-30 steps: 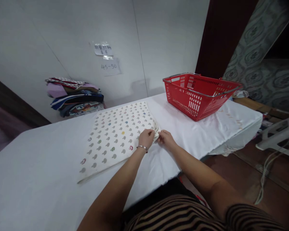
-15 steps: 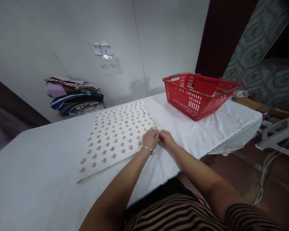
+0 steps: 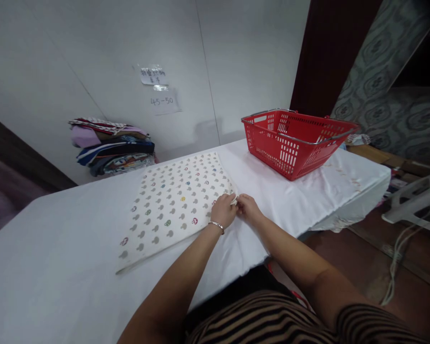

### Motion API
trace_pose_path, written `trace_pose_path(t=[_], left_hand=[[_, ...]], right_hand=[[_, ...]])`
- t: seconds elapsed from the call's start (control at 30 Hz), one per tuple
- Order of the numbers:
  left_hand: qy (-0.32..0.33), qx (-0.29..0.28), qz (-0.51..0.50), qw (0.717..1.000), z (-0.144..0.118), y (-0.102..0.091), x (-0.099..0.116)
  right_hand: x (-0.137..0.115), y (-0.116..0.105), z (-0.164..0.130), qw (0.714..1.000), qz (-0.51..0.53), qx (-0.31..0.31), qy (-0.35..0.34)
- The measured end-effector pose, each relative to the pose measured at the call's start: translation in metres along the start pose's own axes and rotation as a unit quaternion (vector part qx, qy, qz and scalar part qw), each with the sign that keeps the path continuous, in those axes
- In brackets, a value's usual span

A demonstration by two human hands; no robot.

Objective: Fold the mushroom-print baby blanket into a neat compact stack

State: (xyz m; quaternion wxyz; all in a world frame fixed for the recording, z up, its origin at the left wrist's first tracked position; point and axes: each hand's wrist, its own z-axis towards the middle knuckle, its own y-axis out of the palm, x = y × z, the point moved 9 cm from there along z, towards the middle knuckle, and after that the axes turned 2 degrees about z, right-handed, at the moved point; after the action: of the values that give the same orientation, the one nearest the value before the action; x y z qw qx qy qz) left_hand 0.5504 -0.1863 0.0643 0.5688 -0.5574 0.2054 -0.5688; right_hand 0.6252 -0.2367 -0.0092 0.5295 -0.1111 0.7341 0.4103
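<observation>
While both of my hands meet at the near right corner of the patterned cloth (image 3: 175, 203), I see the left hand (image 3: 222, 210) curled with its fingers pinched on that corner, a thin bracelet (image 3: 216, 224) at the wrist. My right hand (image 3: 247, 206) sits just beside it, fingertips touching the same corner, fingers drawn in narrow; whether it truly grips the fabric I cannot tell. That cloth lies flat, folded into a rectangle, on the white-covered table (image 3: 50, 267), near the middle and running from my hands toward the far left. It is cream with small mushroom shapes, mostly grey, a few coloured. To the far right on the table stands 1 red basket (image 3: 294, 141), well apart from the cloth. At the far left, against the wall, rests a stack of folded clothes (image 3: 111, 145). 2 paper notes (image 3: 157, 88) hang on the wall above it.
</observation>
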Motion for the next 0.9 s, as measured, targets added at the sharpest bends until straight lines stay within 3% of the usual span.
trace_pose_path(t=[0.17, 0.3, 0.43, 0.57, 0.7, 0.9], left_hand=[[-0.092, 0.024, -0.095, 0.991, 0.004, -0.001, -0.021], [-0.129, 0.035, -0.142, 0.981, 0.004, 0.000, -0.029], [-0.118, 0.033, -0.140, 0.983, 0.004, -0.001, -0.028], [-0.069, 0.058, -0.063, 0.994, 0.006, -0.010, -0.019], [0.001, 0.004, 0.014, 1.000, 0.006, -0.001, 0.000], [-0.044, -0.013, 0.012, 0.999, 0.004, 0.000, -0.001]], right_hand=[[0.002, 0.000, 0.001, 1.000, -0.004, -0.012, 0.009], [0.001, 0.000, 0.000, 1.000, -0.011, -0.015, 0.004], [0.000, -0.002, 0.000, 0.999, -0.034, -0.003, -0.001], [-0.001, -0.006, 0.000, 1.000, -0.011, 0.022, 0.002], [0.001, -0.005, -0.002, 0.999, 0.028, 0.023, 0.022], [-0.001, 0.000, -0.003, 0.999, 0.045, 0.008, 0.012]])
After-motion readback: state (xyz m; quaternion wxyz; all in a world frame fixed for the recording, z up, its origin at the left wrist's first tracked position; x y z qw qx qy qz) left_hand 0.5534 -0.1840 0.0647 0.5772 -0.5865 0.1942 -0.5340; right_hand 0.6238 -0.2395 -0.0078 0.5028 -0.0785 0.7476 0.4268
